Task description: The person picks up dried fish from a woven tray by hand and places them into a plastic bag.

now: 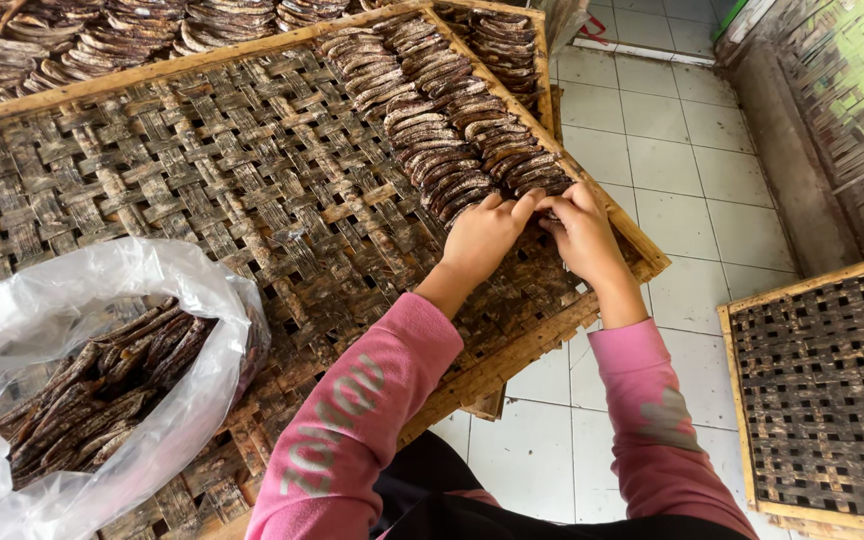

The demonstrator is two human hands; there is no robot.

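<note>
My left hand [480, 238]: fingers curled, tips pinching down on the end of the row of dark brown, flattened dried strips [442, 130], near the right edge of the tray.
My right hand [582, 235]: just beside the left, fingertips touching it, fingers bent onto the same last strip; the strip itself is mostly hidden under my fingers, so I cannot tell how much of it I grip.
Strips in the row: laid overlapping like shingles in a long band that runs from the far edge of the tray down to my hands, close along its right edge.
Tray: a large woven bamboo mat tray with a pale wooden frame [202, 200]; its middle and left part are bare weave, and its near right corner juts over the floor.
Bag: a clear crumpled plastic bag [72, 300] lying on the tray's near left corner, mouth open, holding a loose heap of the same dark strips [102, 390].
Far tray: another framed tray [72, 45] beyond the far edge, covered with rows of strips.
Floor: white square tiles [672, 170] to the right.
Spare tray: a dark woven tray with wooden frame [832, 390] lying on the floor at the right, well apart from my hands.
Sleeves: pink long sleeves [352, 430] on both arms.
</note>
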